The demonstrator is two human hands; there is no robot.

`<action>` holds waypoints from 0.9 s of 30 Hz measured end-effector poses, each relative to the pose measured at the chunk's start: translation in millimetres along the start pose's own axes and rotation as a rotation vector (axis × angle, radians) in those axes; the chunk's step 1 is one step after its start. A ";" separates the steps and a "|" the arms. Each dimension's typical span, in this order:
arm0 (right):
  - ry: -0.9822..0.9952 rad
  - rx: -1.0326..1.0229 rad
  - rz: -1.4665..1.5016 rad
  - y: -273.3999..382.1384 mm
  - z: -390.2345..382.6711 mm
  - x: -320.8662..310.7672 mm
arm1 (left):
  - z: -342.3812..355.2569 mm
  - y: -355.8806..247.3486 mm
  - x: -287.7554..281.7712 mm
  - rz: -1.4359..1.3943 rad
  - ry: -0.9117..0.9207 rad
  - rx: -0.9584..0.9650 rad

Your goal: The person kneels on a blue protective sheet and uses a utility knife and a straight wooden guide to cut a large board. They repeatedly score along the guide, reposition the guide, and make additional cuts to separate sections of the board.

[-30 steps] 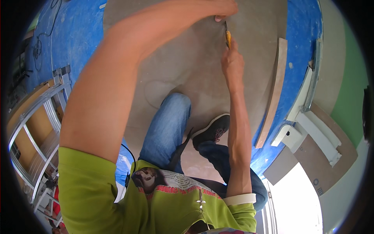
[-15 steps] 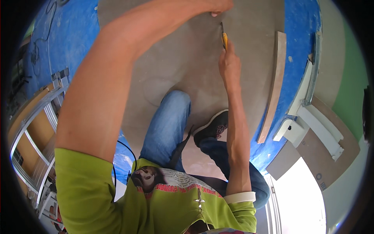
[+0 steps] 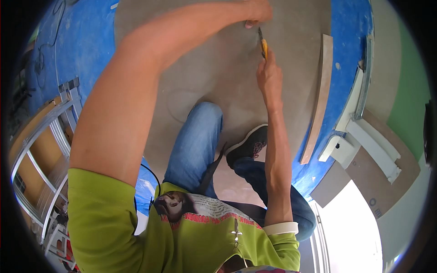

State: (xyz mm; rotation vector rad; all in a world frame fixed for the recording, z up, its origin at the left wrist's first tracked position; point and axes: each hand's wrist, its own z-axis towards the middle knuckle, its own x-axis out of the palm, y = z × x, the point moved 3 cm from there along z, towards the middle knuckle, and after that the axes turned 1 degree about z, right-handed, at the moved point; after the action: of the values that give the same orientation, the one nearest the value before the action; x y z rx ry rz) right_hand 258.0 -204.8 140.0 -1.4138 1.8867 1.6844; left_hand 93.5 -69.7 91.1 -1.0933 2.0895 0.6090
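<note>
Brown board (image 3: 195,68) — yellow knife (image 3: 264,48), gripped in right hand (image 3: 269,73); left hand (image 3: 259,11) near

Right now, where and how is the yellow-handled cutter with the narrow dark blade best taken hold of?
Probably by its yellow handle, from the near end, where the right hand grips it. The narrow dark blade points away, toward the left hand, so that end is best avoided.

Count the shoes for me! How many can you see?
1. The dark shoe is on the brown sheet, between the bent knee in blue jeans and the right forearm. The other foot is out of sight, so another shoe may be hidden.
</note>
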 end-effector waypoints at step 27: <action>-0.012 -0.029 -0.007 -40.4 -2.3 33.6 | -13.1 -7.3 14.4 0.099 -0.339 -0.007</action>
State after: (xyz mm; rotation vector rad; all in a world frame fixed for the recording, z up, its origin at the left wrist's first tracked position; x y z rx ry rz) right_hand 273.1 -217.7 91.3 -1.4162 1.8563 1.7206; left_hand 89.1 -89.8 88.2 -0.8277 1.8531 0.7911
